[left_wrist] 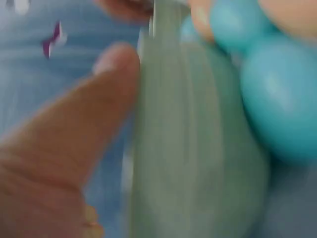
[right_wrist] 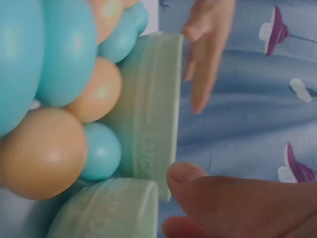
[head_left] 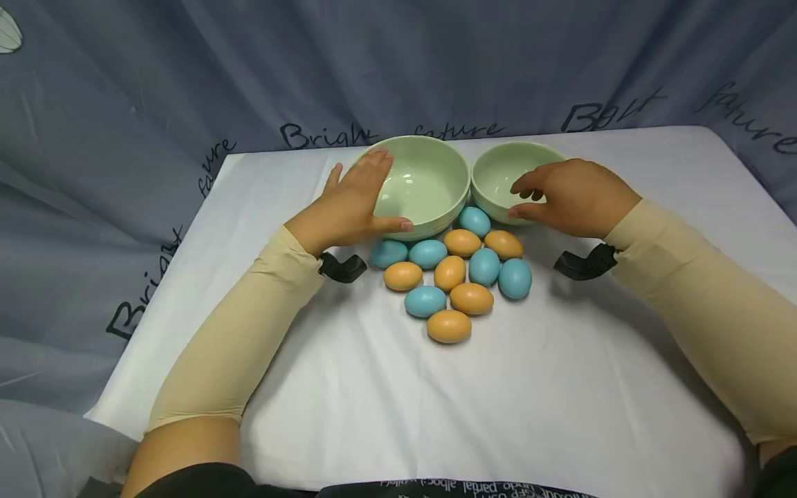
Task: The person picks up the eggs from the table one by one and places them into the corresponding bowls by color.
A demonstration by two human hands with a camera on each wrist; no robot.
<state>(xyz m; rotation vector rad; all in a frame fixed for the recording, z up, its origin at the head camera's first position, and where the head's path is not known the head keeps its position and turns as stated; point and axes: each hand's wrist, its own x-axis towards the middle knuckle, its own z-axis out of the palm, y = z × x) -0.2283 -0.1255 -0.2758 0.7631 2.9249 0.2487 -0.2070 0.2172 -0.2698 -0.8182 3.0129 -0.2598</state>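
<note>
A larger pale green bowl and a smaller pale green bowl stand side by side, touching or nearly so. My left hand spreads its straight fingers over the larger bowl's left side, thumb by the front rim. The left wrist view has that thumb close to the rim, blurred. Over the smaller bowl hovers my right hand, fingers loosely bent and apart from the thumb, with nothing between them. Blue eggs and orange eggs lie clustered in front of both bowls.
White cloth covers the table. Behind it hangs a grey-blue curtain with handwriting along its lower part. The nearest blue egg sits by the gap between the bowls.
</note>
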